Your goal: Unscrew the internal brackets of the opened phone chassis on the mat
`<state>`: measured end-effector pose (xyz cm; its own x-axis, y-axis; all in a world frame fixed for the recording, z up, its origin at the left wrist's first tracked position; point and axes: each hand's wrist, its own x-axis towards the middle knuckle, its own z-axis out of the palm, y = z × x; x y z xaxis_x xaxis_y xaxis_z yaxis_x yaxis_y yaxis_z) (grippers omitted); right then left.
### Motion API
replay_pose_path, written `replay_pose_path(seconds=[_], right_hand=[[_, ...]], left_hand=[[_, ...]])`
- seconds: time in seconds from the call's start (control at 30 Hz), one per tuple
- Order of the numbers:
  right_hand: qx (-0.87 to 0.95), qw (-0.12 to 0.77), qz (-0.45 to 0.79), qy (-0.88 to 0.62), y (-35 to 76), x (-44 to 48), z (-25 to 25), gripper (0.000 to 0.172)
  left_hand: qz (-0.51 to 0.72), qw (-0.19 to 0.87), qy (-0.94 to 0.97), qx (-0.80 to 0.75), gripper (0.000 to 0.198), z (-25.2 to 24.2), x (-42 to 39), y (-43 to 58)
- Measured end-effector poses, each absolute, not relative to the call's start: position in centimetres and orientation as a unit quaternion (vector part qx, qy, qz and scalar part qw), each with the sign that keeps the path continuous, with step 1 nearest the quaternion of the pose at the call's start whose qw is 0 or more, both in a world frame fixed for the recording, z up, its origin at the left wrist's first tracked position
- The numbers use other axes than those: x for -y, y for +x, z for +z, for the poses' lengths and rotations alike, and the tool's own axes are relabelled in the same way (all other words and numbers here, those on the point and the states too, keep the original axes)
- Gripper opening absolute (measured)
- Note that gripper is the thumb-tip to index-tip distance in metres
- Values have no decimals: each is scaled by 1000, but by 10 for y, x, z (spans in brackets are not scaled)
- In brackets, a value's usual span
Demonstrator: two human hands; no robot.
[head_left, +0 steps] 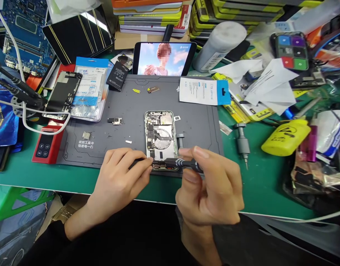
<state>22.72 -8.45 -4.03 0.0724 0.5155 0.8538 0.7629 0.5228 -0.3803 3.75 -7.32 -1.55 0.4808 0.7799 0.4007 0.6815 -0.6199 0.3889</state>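
An opened smartphone (161,142) lies on the grey mat, its inner boards, flex cables and round coil exposed. Over its lower end my right hand (211,184) pinches a dark screwdriver (183,163) between thumb and fingers, its shaft pointing left; the tip is hard to make out. My left hand (122,177) rests at the phone's lower left corner, fingers closed on a dark slim tool (136,162) whose kind is mostly hidden. A SIM tray (177,118) sticks out at the phone's right side. Beside it, another grey screwdriver (181,140) is partly covered by my right hand.
On the grey mat (122,99) lie a camera module (115,121), a small metal part (86,135) and a battery (117,75). Behind stands a phone playing video (164,59). To the right are a grey screwdriver (242,142), a yellow bottle (286,136) and clutter.
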Motion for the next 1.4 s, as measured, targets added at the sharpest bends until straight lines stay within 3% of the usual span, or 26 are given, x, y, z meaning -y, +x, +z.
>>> replay_pose_path(seconds=[0.17,0.37,0.53,0.7,0.93,1.03,1.17,1.27,1.4], right_hand=[[688,549,-95,-466,227,84,-45,59],[679,560,-68,-469,228,86,-50,90],[648,631,2,-426,211,90,-34,83],[669,579,141,-444,186,85,-37,68],[633,581,223,-461,183,83,-42,40],[596,631,215,-447,186,86,-39,50],[550,702,163,-422,190,91,-39,71],[534,715,162,-421,191,93,-39,70],[516,726,202,-406,191,93,-38,67]], left_hand=[[285,87,853,-428,9,-15,74,39],[414,90,750,-508,18,-13,81,22],[430,76,698,-567,20,-14,80,1],[403,179,684,-581,26,-14,76,-2],[368,177,716,-567,20,-16,77,-4],[361,184,728,-554,12,-13,81,-1],[360,273,742,-495,33,-8,84,8],[372,344,724,-468,26,-7,80,16],[408,351,714,-448,18,-7,75,23]])
